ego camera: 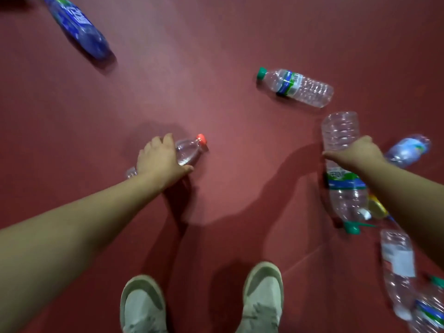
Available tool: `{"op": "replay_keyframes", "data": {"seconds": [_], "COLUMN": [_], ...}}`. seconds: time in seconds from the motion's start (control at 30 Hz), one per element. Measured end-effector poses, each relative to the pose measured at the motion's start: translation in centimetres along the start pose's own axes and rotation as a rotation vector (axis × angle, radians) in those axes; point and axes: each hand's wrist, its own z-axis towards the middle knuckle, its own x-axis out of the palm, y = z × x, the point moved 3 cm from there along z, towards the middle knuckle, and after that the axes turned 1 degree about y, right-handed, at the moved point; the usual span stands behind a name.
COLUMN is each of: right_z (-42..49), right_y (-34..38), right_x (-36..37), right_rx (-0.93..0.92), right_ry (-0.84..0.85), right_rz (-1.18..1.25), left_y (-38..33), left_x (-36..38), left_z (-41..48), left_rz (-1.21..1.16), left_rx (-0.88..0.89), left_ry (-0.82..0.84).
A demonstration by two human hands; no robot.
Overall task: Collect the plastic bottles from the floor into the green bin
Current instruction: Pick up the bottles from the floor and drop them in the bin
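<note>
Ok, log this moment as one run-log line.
left hand: grips red-capped bottle | right hand: grips big clear bottle | blue bottle: lying on floor | green bin: not in view

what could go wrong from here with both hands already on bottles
1. The left hand grips the red-capped bottle and the right hand grips the big clear bottle. No hand is free for the rest, and trying to add more could cause a drop.
2. The white-labelled bottle lies on the floor to the right of the right shoe. A step that way might land on it and make it roll underfoot.
</note>
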Motion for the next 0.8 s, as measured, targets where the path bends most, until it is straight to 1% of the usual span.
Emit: {"op": "replay_keyframes", "data": {"seconds": [0.07,0.13,0.17,0.23,0.3,0.47,0.57,0.63,0.7,0.77,0.8], "right_z": [3.1,4.5,4.5,3.4,1.1,-7.4,-11.1,-12.1,-12.4,-12.4,-12.4], "right_y": [-0.3,-0.2,0.0,0.9,3.2,11.6,14.5,14.7,14.0,13.0,12.8], "right_x": [2.0,3.1,3.3,3.7,4.4,8.5,11.9,13.4,13.7,13.1,12.7], "right_rx": [0.062,0.104,0.101,0.013,-0.194,-1.023,-1.44,-1.588,-1.667,-1.658,-1.614], "right_ry": [-0.017,-0.078,-0.125,-0.201,-0.213,-0.286,-0.333,-0.303,-0.244,-0.04,0.044], "right_rz": [-0.091,-0.164,-0.191,-0.234,-0.287,-0.44,-0.523,-0.623,-0.703,-0.654,-0.544], "left_y": [0.7,1.4,1.7,2.2,2.4,2.4,2.6,2.8,2.8,2.7,2.7], "left_x": [2.4,4.0,4.5,4.9,4.6,2.9,2.3,2.1,2.4,2.5,2.5], "left_z": [2.2,3.4,3.7,3.8,3.9,4.1,4.9,5.1,5.1,4.9,4.8], "left_rz": [0.032,0.062,0.098,0.17,0.158,-0.051,-0.07,-0.066,-0.089,-0.103,-0.107], "left_rx": [-0.018,-0.032,-0.025,0.021,0.052,-0.077,-0.104,-0.116,-0.125,-0.137,-0.146], "left_ry": [-0.007,-0.012,-0.019,-0.057,-0.078,-0.099,-0.064,-0.048,-0.03,-0.012,-0.004]}}
